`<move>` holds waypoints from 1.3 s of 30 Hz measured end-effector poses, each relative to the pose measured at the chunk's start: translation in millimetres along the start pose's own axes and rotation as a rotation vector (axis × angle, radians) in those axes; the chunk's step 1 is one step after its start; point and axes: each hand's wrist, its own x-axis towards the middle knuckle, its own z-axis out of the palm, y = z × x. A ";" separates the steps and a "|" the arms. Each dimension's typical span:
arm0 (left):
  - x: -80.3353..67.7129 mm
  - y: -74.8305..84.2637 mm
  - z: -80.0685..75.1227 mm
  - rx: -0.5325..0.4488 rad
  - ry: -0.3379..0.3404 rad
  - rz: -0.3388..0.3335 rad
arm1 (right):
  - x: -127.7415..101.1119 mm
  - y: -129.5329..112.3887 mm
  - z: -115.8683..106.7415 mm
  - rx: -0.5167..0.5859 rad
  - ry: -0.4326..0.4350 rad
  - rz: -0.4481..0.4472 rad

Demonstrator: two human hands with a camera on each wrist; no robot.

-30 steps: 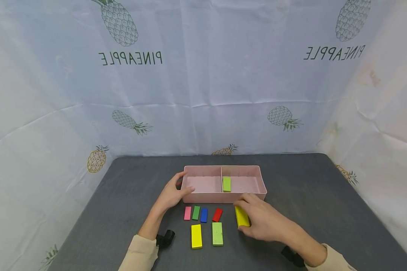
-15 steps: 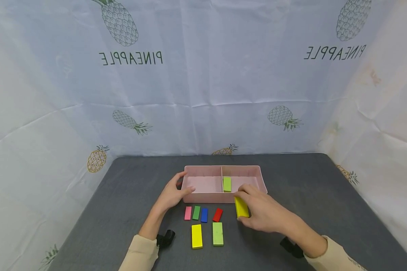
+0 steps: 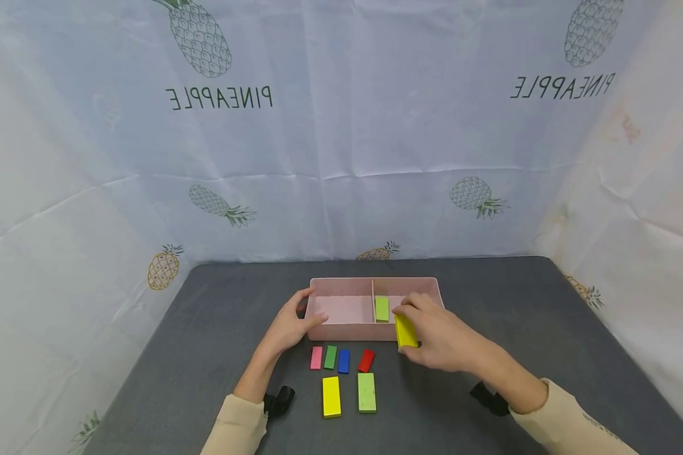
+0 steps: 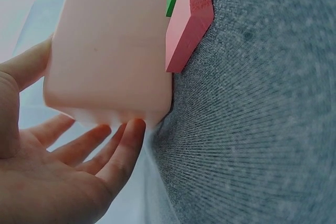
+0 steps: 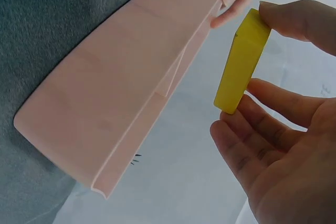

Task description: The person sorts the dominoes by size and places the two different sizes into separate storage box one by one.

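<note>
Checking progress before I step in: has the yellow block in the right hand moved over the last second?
Yes. The right hand has carried the yellow block up and away from the table, toward the pink tray.

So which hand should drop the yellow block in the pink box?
Probably the right hand: it already pinches the yellow block at the pink box's front wall. The left hand rests against the box's left end.

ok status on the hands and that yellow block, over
Right hand pinches yellow block, raised at pink tray's near wall. Left hand steadies tray's left end. Green block already in right compartment; nothing blocking.
</note>
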 end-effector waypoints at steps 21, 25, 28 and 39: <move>0.9 0.9 -0.4 -0.002 0.006 -0.018 | 35.7 27.3 -7.4 0.007 0.050 -0.005; 0.2 1.2 -0.6 -0.001 0.004 -0.015 | 41.5 29.8 -5.0 0.012 0.035 0.007; 0.3 1.2 0.0 0.003 0.003 -0.014 | 44.3 32.6 -2.8 0.016 0.019 0.020; -0.2 1.7 -0.1 0.002 0.007 -0.005 | 52.6 46.5 7.4 0.024 -0.034 0.087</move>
